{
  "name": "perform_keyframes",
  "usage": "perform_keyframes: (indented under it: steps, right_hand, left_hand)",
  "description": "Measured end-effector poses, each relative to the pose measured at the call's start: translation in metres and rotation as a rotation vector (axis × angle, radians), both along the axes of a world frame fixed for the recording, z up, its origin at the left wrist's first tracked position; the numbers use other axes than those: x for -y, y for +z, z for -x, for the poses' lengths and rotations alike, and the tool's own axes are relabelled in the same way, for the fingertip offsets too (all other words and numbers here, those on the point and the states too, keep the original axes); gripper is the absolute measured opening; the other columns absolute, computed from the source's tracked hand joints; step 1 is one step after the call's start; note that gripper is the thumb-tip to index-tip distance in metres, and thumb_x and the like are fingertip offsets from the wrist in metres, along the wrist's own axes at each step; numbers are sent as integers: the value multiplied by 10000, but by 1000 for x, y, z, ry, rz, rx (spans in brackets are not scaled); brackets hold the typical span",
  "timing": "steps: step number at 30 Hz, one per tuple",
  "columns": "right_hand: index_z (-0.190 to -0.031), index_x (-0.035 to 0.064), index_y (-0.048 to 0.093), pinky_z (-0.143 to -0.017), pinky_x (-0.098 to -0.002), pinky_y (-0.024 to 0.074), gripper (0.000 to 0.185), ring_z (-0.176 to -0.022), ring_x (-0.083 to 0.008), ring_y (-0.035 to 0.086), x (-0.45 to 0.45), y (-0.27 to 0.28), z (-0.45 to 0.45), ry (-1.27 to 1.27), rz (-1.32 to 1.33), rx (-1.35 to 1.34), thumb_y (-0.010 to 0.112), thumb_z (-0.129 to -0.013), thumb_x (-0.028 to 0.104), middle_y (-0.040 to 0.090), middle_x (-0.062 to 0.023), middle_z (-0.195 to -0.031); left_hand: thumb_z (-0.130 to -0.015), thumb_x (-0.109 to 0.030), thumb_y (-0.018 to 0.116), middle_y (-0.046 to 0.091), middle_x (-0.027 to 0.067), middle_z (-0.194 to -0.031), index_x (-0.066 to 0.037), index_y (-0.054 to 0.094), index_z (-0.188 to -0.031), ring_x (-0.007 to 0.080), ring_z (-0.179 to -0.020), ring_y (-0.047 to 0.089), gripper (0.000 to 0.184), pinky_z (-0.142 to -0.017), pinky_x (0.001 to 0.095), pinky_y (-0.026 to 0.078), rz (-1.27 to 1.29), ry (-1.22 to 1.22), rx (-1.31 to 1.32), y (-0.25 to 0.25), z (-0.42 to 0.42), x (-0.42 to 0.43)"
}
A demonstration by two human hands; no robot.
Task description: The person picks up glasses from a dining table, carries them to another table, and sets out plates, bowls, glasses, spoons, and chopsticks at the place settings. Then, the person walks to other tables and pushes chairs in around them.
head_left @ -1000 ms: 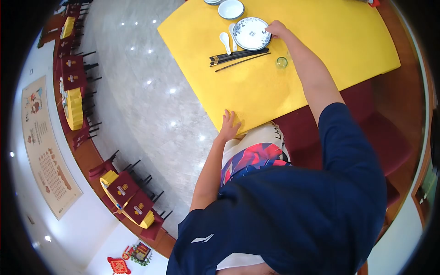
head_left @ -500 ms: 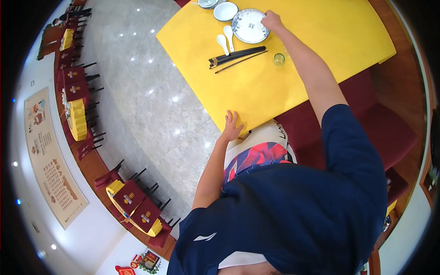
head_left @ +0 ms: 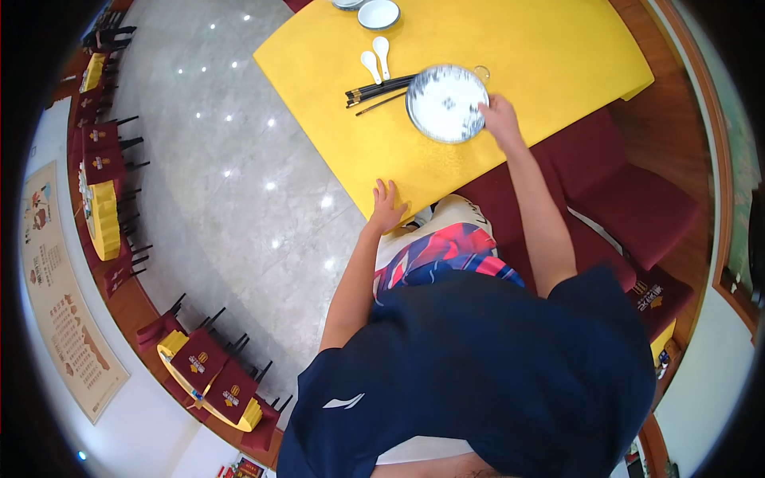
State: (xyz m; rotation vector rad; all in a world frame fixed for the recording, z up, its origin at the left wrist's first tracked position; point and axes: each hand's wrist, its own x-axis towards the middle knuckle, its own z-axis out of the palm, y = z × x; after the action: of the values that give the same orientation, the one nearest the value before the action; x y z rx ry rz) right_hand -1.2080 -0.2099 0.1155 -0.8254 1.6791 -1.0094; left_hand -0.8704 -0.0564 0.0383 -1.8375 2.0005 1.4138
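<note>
My right hand (head_left: 500, 121) grips the right rim of a white plate (head_left: 448, 103) with a blue-grey patterned border. The plate is held over the yellow-covered table (head_left: 550, 48) and hides the right ends of the black chopsticks (head_left: 374, 92). Part of a small glass (head_left: 483, 72) shows just beyond the plate's upper right edge. My left hand (head_left: 387, 205) rests with spread fingers on the table's near left corner, holding nothing. Two white spoons, a left one (head_left: 370, 67) and a right one (head_left: 382, 56), lie beyond the chopsticks.
A white bowl (head_left: 378, 13) stands near the far edge, with another dish (head_left: 348, 3) partly cut off beside it. Dark red chairs (head_left: 629, 203) are at the right. Grey tiled floor (head_left: 239, 159) stretches left toward other tables with yellow cloths (head_left: 103, 219).
My right hand has lifted the plate and brought it nearer to me, over the chopsticks' ends and beside the glass. My left hand stays at the table corner. The view has shifted slightly.
</note>
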Motion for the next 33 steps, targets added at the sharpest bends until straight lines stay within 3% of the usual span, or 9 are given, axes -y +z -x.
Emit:
perform_keyframes:
  steps: [5, 10, 12, 14, 19, 21, 26, 30, 33]
  right_hand:
    - [-1032, -34, 621, -771, -350, 508, 274, -867, -267, 664, -70, -75, -16, -11, -116, -224, 649, -814, 131, 684, -172, -932]
    - [-1007, -17, 631, -793, -372, 505, 276, -890, -300, 663, -79, -87, -26, -18, -252, -341, 663, -795, 157, 686, -177, -943]
    - [-1069, -63, 595, -647, -335, 545, 288, -801, -237, 674, -77, -93, -26, -28, -237, -285, 637, -845, 114, 676, -174, -934]
    - [-1081, -65, 587, -632, -336, 555, 294, -801, -237, 673, -71, -117, -25, -52, -225, -282, 630, -852, 115, 668, -174, -953]
    - [-1113, -71, 564, -637, -349, 575, 294, -807, -235, 672, -55, -122, -17, -20, -226, -300, 599, -879, 104, 647, -174, -1005]
    - [-1055, -43, 625, -792, -369, 509, 305, -883, -300, 661, -51, -123, -17, -119, -213, -133, 641, -831, 164, 679, -189, -975]
    - [-1033, -8, 647, -802, -375, 501, 257, -879, -309, 660, -61, -108, -24, -61, -222, -351, 608, -863, 180, 683, -179, -952]
    - [-1034, 6, 650, -783, -386, 501, 243, -877, -300, 659, -55, -76, -38, 39, -196, -727, 586, -881, 183, 681, -181, -931]
    - [-1001, 9, 660, -797, -394, 496, 239, -887, -323, 655, -52, -65, -42, 59, -235, -855, 586, -877, 200, 678, -195, -931]
  left_hand:
    - [-839, -386, 624, -119, 322, -1510, -64, 64, -1506, 562, -1373, -29, 928, -1147, 506, 135, -2, -97, -1, -2, -8, -2]
    - [-829, -374, 630, -123, 328, -1506, -65, 42, -1506, 558, -1376, -20, 948, -1144, 513, 139, -21, -130, 40, -4, -7, 4]
    - [-823, -365, 632, -119, 320, -1511, -76, 36, -1508, 548, -1382, -10, 953, -1141, 519, 153, 13, -138, 41, 1, -9, -1]
    - [-806, -332, 637, -92, 272, -1537, -114, 28, -1515, 485, -1412, 30, 959, -1115, 521, 246, 15, -210, 156, 12, -5, 0]
    - [-788, -292, 626, -53, 192, -1568, -153, 44, -1520, 388, -1438, 98, 946, -1049, 485, 379, 27, -219, 280, 30, 4, -4]
    - [-793, -301, 605, -41, 181, -1571, -153, 60, -1520, 381, -1437, 117, 921, -1049, 477, 380, 15, -216, 278, 30, 2, 1]
    - [-806, -318, 574, -24, 165, -1576, -150, 93, -1518, 349, -1442, 129, 876, -1054, 470, 378, 6, -244, 196, 25, -15, 2]
    - [-820, -324, 550, -27, 144, -1581, -116, 91, -1515, 303, -1452, 114, 858, -1092, 464, 327, -98, -359, 120, 33, -34, 19]
    - [-822, -343, 534, -40, 130, -1583, -73, 76, -1509, 279, -1458, 95, 869, -1115, 484, 278, -141, -345, -11, -9, -43, 24]
